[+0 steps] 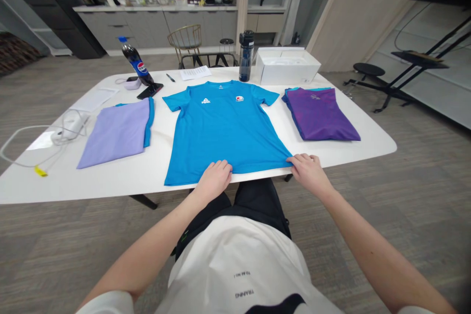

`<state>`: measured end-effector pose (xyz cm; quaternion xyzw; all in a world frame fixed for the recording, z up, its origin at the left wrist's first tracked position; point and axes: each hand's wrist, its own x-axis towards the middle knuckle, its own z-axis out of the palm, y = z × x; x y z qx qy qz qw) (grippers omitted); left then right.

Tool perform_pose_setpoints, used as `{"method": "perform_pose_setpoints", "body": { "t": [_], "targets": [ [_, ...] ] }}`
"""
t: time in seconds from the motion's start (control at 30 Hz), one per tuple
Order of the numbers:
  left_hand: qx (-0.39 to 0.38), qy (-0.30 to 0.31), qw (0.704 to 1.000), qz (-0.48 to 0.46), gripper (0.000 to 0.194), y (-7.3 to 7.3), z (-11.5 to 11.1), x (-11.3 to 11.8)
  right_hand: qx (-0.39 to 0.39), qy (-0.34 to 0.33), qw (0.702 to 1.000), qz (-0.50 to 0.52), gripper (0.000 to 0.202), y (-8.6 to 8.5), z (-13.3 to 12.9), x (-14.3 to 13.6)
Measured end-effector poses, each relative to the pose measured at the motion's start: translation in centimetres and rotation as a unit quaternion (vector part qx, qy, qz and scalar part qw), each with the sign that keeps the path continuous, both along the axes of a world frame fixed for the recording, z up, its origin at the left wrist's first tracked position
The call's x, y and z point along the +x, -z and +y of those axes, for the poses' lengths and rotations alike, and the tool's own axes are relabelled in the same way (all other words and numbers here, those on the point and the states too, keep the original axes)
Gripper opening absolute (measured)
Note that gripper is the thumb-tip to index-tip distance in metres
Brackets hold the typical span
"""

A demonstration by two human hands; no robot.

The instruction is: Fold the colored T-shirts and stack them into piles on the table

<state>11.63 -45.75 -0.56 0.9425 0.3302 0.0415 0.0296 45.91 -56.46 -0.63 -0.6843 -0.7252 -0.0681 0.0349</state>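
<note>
Blue T-shirt (pixel 224 130) flat on table (pixel 265 175); L hand (pixel 217 176) closed at near hem, R hand (pixel 306 169) pinching near R corner.

Soft, even indoor light; faint shadows on the bench (pixel 257 184), pale glare at its left corner; wide-angle stretching at the edges, far background slightly soft.

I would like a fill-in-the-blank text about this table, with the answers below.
The spread shirt, touched by the left hand and the right hand, is ____ in colour.
The lilac cloth lies to the ____ of this shirt.
The box beside the flask is ____ in colour.

blue; left; white
</note>
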Motion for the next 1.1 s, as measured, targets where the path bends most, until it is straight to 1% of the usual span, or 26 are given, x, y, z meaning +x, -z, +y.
{"method": "perform_pose_setpoints", "body": {
  "t": [0.07, 0.17, 0.2, 0.27, 0.33, 0.4, 0.43, 0.5, 0.57, 0.67, 0.77, 0.83, 0.9, 0.97, 1.03, 1.1],
  "targets": [
    [-0.016, 0.007, 1.0, -0.005, 0.024, -0.3, 0.1, -0.1, -0.006, -0.006, 1.0, 0.008, 0.027, -0.4, -0.2, 0.3],
    [-0.063, 0.023, 0.998, -0.019, 0.027, -1.0, 0.3, -0.4, -0.028, -0.022, 0.999, 0.034, 0.02, -1.2, -0.3, 0.4],
    [-0.08, 0.028, 0.996, -0.029, 0.03, -1.2, 0.5, -0.4, -0.035, -0.024, 0.998, 0.043, 0.021, -1.5, -0.2, 0.4],
    [-0.1, 0.032, 0.993, -0.053, 0.036, -1.5, 1.2, -0.2, -0.034, -0.02, 0.997, 0.067, 0.03, -1.9, 0.6, 0.0],
    [-0.086, 0.028, 0.993, -0.072, 0.038, -1.6, 2.4, 0.2, -0.007, -0.024, 0.994, 0.108, 0.037, -1.8, 2.1, -0.6],
    [-0.041, 0.005, 0.996, -0.08, 0.04, -1.1, 3.8, 0.6, 0.022, -0.045, 0.987, 0.152, 0.04, -1.2, 4.2, -1.2],
    [-0.019, -0.015, 0.997, -0.078, 0.044, -0.7, 4.5, 0.7, 0.027, -0.056, 0.985, 0.164, 0.041, -0.7, 5.3, -1.4],
    [0.002, -0.065, 0.996, -0.062, 0.061, 0.4, 5.7, 0.6, 0.013, -0.066, 0.985, 0.158, 0.047, 0.4, 7.0, -1.5],
    [-0.008, -0.102, 0.994, -0.037, 0.073, 1.6, 6.3, 0.3, -0.007, -0.052, 0.99, 0.128, 0.053, 1.3, 7.9, -1.4],
    [-0.022, -0.113, 0.993, -0.019, 0.073, 2.8, 6.1, -0.3, -0.002, 0.011, 0.996, 0.088, 0.056, 1.7, 7.7, -1.1],
    [-0.022, -0.111, 0.993, -0.015, 0.074, 2.8, 5.3, -0.5, 0.006, 0.074, 0.996, 0.046, 0.052, 0.9, 7.3, -1.1],
    [-0.03, -0.109, 0.993, -0.012, 0.075, 2.4, 5.1, -0.3, 0.002, 0.088, 0.996, 0.032, 0.049, 0.1, 8.2, -1.2],
    [-0.038, -0.101, 0.994, -0.011, 0.073, 1.7, 5.6, 0.3, 0.003, 0.079, 0.996, 0.049, 0.047, -0.3, 10.3, -1.1],
    [-0.039, -0.092, 0.995, -0.013, 0.069, 1.1, 7.0, 1.3, 0.007, 0.055, 0.994, 0.09, 0.045, -0.4, 13.6, -1.0],
    [-0.035, -0.09, 0.995, -0.019, 0.067, 0.5, 9.2, 2.7, 0.006, 0.026, 0.991, 0.134, 0.044, -0.2, 17.5, -0.8],
    [-0.032, -0.098, 0.994, -0.022, 0.066, 0.0, 12.3, 4.4, 0.003, 0.011, 0.987, 0.162, 0.045, 0.1, 21.5, -0.6]
  ]
}}
